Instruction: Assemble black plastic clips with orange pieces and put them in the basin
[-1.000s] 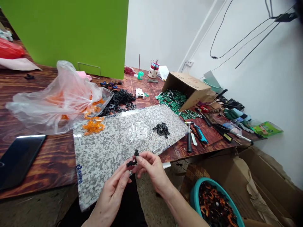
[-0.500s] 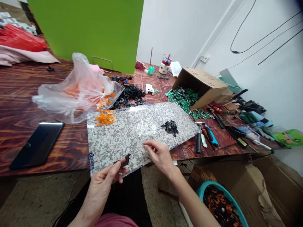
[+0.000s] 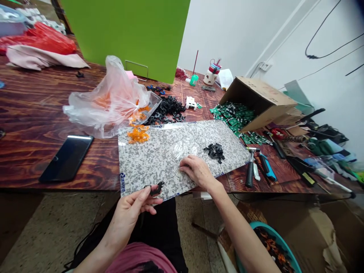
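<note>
My left hand (image 3: 133, 209) is at the near edge of a granite-patterned board (image 3: 148, 168), pinching a small black plastic part (image 3: 157, 188) between thumb and fingers. My right hand (image 3: 196, 170) lies on the board with its fingers loose, holding nothing. A heap of similar black parts (image 3: 215, 152) sits just beyond those fingertips. Thin clear plastic pieces (image 3: 182, 148) are scattered on the board to the left of the heap. A clump of orange plastic parts (image 3: 138, 134) lies at the board's far edge.
A plastic bag (image 3: 109, 102) and a larger black pile (image 3: 166, 110) lie beyond the board. A black phone (image 3: 66, 158) rests at its left. Right of it stand a tipped carton (image 3: 261, 102) spilling green circuit boards (image 3: 233, 117) and several tools. A teal basin (image 3: 270, 246) sits low right.
My hands have come apart: the right hand let go of the black part and moved onto the board, while the left keeps it. The scene has shifted right in view as my head turned.
</note>
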The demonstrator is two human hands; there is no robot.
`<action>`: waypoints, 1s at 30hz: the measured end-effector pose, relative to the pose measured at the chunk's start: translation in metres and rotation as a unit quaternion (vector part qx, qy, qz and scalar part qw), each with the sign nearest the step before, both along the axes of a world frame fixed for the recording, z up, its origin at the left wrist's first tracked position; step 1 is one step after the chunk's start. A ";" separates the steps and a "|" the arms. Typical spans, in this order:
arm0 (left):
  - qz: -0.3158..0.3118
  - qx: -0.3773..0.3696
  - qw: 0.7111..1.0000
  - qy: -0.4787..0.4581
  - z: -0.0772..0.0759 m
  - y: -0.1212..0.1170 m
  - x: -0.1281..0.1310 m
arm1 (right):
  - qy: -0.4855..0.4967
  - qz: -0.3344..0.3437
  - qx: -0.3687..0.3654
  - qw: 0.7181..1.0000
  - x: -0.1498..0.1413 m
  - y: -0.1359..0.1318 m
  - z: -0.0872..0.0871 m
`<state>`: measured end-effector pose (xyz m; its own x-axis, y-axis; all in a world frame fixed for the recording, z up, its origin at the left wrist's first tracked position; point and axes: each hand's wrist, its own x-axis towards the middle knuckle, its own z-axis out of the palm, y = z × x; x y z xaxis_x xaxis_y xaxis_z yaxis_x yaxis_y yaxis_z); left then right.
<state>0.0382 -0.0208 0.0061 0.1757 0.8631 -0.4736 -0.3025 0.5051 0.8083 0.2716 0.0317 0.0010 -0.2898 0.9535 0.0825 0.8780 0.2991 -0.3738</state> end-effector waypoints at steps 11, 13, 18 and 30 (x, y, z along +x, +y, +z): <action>-0.002 0.015 1.000 -0.027 -0.004 -0.002 -0.001 | 0.074 -0.007 -0.009 0.997 -0.004 -0.021 0.015; 0.003 0.022 0.999 -0.026 -0.005 -0.002 0.000 | 0.172 -0.037 -0.019 0.984 -0.020 -0.041 0.025; 0.005 0.041 0.998 -0.039 -0.006 -0.005 0.004 | 0.276 -0.051 -0.014 0.960 -0.071 -0.079 0.026; -0.019 0.047 0.996 -0.069 -0.008 -0.008 0.006 | 0.287 -0.039 0.036 0.957 -0.088 -0.085 0.005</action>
<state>0.0443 -0.0291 -0.0020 0.2668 0.8941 -0.3598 -0.3959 0.4421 0.8049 0.1833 -0.0538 0.0064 -0.1059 0.9562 0.2729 0.5554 0.2846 -0.7814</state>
